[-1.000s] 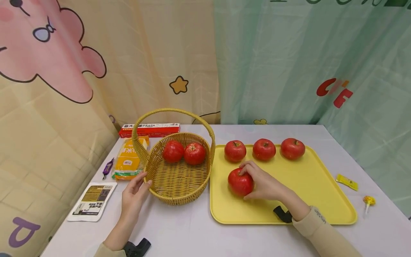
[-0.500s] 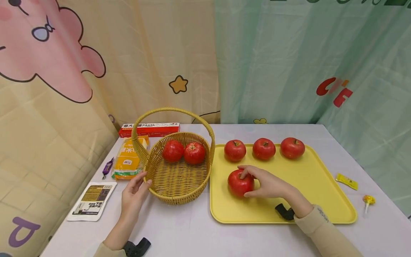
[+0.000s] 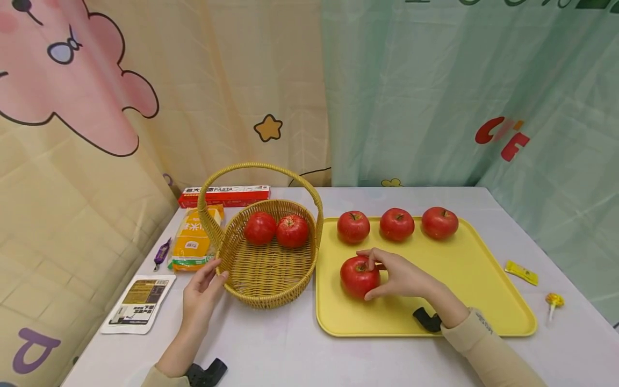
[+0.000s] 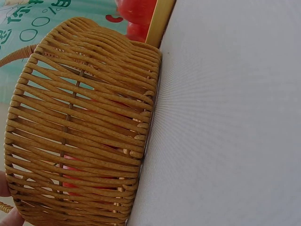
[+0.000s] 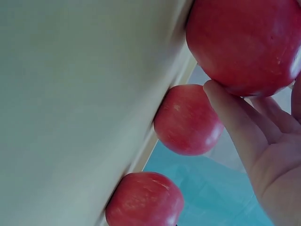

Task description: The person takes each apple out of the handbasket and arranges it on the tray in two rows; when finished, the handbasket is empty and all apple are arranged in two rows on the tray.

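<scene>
the left hand [image 3: 200,293] rests on the worktop [image 3: 271,355] with straight, relaxed fingers touching the near left rim of the basket [image 3: 263,269]; it holds nothing. in the left wrist view only a bit of fingertip shows at the bottom left, against the woven wall of the basket [image 4: 80,141].

the right hand [image 3: 398,277] lies over the tray [image 3: 464,279], thumb and fingers curled round an apple [image 3: 359,277] that sits on the tray's near left part (index finger on top by the stem, thumb low on the near side). in the right wrist view a fingertip presses the apple [image 5: 242,42], and the palm of the hand [image 5: 268,155] stands away from it.

left of the basket lie a white packet [image 3: 139,303], a purple sweet [image 3: 162,252] and an orange bag [image 3: 195,236]. right of the tray lie a lollipop [image 3: 554,302] and a yellow sachet [image 3: 521,272].

farther back, two apples [image 3: 276,229] sit side by side in the basket, and three apples [image 3: 397,224] stand in a row along the tray's far edge. a red pasta box [image 3: 224,196] lies behind the basket, before the curtain [image 3: 435,91].
</scene>
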A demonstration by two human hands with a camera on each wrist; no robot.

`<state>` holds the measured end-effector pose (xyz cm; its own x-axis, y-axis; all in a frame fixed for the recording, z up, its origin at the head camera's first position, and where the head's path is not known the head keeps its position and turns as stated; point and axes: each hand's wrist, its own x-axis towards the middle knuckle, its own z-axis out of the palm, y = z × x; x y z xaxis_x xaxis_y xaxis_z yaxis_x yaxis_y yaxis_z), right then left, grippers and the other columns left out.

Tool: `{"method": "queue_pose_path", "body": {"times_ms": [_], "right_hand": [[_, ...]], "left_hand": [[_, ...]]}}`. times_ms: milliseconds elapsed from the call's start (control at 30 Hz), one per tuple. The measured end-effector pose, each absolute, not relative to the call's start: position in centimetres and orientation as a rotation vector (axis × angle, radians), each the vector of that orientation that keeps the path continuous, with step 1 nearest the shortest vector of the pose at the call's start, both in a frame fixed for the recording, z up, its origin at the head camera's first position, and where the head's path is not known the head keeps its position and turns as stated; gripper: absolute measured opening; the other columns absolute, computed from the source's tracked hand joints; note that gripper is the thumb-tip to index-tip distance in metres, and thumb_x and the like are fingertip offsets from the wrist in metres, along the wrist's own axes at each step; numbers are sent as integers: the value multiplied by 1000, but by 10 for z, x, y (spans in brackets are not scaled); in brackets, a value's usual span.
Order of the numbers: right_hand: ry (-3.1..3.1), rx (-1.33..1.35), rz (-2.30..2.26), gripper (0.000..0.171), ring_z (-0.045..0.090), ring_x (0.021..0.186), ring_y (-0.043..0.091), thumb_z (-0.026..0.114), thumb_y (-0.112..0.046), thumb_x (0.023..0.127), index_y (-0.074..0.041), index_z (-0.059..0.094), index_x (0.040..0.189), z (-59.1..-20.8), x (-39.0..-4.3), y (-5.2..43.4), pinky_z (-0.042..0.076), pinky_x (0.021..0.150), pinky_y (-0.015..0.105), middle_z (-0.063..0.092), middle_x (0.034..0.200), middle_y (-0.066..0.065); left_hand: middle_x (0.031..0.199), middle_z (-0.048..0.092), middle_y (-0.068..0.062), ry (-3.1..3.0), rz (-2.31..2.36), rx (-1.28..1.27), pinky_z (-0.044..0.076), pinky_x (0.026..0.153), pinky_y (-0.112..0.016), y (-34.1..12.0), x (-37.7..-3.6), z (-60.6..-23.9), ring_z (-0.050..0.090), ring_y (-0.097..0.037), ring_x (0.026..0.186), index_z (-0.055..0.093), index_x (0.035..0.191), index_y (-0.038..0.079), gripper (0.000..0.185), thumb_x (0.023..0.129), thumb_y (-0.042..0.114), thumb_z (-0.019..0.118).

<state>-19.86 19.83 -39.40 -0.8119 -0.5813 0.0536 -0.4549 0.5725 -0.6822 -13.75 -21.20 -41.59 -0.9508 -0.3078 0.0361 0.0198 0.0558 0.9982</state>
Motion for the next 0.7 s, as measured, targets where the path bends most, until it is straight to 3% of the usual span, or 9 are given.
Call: {"method": "queue_pose_path", "body": {"times_ms": [167, 333, 433, 700], "right_hand": [[2666, -899, -1045, 52, 51, 118, 22, 83, -47, 65, -22, 47, 94, -390, -197, 199, 46, 97, 42, 49, 136, 3], [2742, -961, -1117, 61, 53, 113, 17, 77, -52, 69, -20, 53, 114, -376, -196, 195, 48, 94, 40, 56, 126, -2], [2762, -986, -1229, 61, 53, 112, 14, 76, -47, 74, -18, 53, 122, -360, -194, 188, 49, 93, 41, 56, 121, -6], [2768, -1091, -1497, 45, 58, 105, 11, 74, -25, 82, -16, 55, 122, -315, -191, 152, 50, 92, 36, 59, 118, -5]], "left_hand": [[142, 39, -8, -2089, -1985, 286, 43, 88, -9, -212, -138, -416, 35, -26, 132, 48, 132, 1, 45, 93, 18, 61], [142, 39, -8, -2085, -1983, 289, 42, 88, -9, -212, -138, -417, 35, -26, 133, 48, 132, 1, 45, 93, 18, 61], [141, 39, -8, -2078, -1988, 289, 42, 89, -9, -213, -138, -418, 35, -25, 133, 48, 132, 1, 44, 93, 16, 61], [140, 39, -7, -2075, -1988, 298, 42, 89, -9, -212, -138, -417, 35, -25, 132, 48, 132, 1, 45, 92, 17, 61]]}}
